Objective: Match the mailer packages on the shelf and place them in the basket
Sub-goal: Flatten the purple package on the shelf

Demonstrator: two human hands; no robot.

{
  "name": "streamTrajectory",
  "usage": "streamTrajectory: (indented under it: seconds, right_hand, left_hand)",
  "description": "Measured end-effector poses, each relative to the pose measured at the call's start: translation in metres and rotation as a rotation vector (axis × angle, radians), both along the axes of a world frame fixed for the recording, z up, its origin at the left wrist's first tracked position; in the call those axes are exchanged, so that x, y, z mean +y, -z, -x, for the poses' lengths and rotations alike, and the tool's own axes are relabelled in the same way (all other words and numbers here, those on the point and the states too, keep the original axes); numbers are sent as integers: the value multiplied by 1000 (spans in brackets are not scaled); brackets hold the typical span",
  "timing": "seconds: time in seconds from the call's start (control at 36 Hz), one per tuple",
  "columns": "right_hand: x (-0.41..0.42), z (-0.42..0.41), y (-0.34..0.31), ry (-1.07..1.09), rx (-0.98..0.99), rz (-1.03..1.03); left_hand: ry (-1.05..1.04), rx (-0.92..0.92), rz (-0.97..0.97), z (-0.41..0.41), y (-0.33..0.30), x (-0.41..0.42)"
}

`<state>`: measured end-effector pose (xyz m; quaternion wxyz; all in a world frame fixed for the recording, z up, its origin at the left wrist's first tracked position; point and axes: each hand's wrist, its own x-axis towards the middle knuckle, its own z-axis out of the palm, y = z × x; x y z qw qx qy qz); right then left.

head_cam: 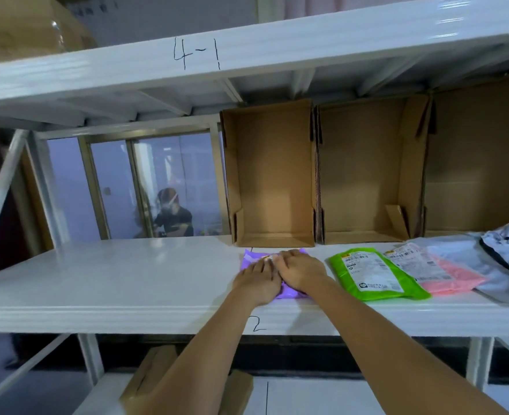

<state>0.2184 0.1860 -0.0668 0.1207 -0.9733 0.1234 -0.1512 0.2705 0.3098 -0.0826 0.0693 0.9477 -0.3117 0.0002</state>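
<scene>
L hand (257, 282) bare, no glove | R hand (302, 272) bare | forearms bare, no sleeves/watch

White metal shelving (103, 283) marked "4-1" — behind it a glass sliding window (133, 187), dim bluish room beyond

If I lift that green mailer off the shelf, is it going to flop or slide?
The green mailer looks like a thin, flat plastic bag, so it will probably droop when lifted by one edge. Its glossy film on the smooth white shelf suggests it slides easily. It overlaps the pink mailer, which may shift.
</scene>
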Motion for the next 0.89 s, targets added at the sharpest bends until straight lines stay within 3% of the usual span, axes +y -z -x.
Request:
streamTrajectory:
  seconds: [0.17, 0.33, 0.53, 0.72, 0.81, 0.89]
  right_hand:
    - [-2, 36, -5, -193, 141, 41]
    - [-2, 58, -14, -141, 291, 120]
    - [-6, 63, -16, -140, 330, 200]
    - [-15, 47, -28, -114, 183, 99]
    - [-11, 29, -29, -33, -12, -36]
    - [-2, 10, -25, -20, -42, 43]
  left_hand:
    - [129, 91, 80, -5, -11, 14]
    - [71, 45, 12, -2, -8, 11]
    - [71, 44, -16, 6, -11, 11]
    - [13, 109, 101, 4, -27, 13]
    - [-43, -28, 152, -3, -42, 2]
    - [-66, -137, 151, -8, -37, -8]
